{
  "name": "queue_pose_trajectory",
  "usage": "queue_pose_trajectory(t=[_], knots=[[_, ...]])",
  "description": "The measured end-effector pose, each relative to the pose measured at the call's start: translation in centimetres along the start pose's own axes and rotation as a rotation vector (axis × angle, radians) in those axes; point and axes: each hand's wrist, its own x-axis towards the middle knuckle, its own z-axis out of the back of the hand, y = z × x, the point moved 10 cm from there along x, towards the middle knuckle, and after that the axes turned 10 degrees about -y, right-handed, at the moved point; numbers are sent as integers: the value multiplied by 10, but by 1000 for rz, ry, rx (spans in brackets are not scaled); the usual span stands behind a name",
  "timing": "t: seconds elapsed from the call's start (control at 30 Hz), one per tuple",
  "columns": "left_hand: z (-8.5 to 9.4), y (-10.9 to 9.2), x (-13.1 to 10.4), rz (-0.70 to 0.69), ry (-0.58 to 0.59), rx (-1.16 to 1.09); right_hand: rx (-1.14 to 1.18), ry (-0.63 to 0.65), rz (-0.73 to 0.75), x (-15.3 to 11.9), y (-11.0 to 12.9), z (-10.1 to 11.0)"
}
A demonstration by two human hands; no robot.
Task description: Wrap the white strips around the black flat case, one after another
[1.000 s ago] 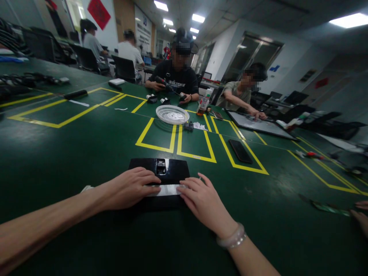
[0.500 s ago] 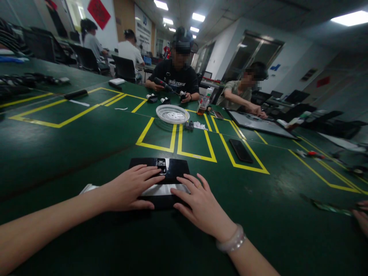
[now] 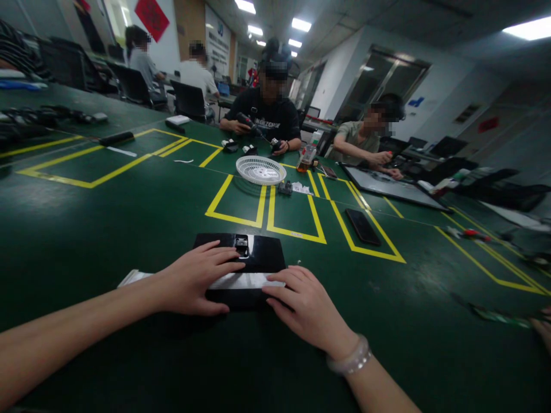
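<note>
A black glossy panel with a small square opening lies on the green table before me. Across it runs a white strip, whose left end sticks out beneath my left forearm. My left hand rests flat on the panel's left part, fingers apart, near the opening. On the right end of the strip and panel lie the fingertips of my right hand, its fingers slightly bent and apart. Neither hand is wrapped round anything. The panel's left side is partly hidden by my left hand.
A round white basket stands ahead on the green table. A black phone lies to the right. Two people work across the table, one holding a tool, one at a flat panel. Another person's hand shows at the right edge.
My right hand has shifted a little right, toward the panel's right end, with its fingers drawn closer together. My left hand stays nearly in place. The person at the flat panel has raised a hand.
</note>
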Motion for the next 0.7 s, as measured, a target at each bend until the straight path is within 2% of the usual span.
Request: queue_pose_trajectory(t=[0.17, 0.4, 0.53, 0.7], knots=[[7, 34, 0, 121, 6, 50, 13, 62, -2, 0, 0, -6], [20, 109, -12, 333, -8, 149, 28, 113, -22, -3, -3, -11], [37, 167, -35, 546, -22, 179, 28, 133, -26, -5, -3, -14], [60, 238, -80, 781, -32, 196, 22, 136, -31, -5, -3, -13]])
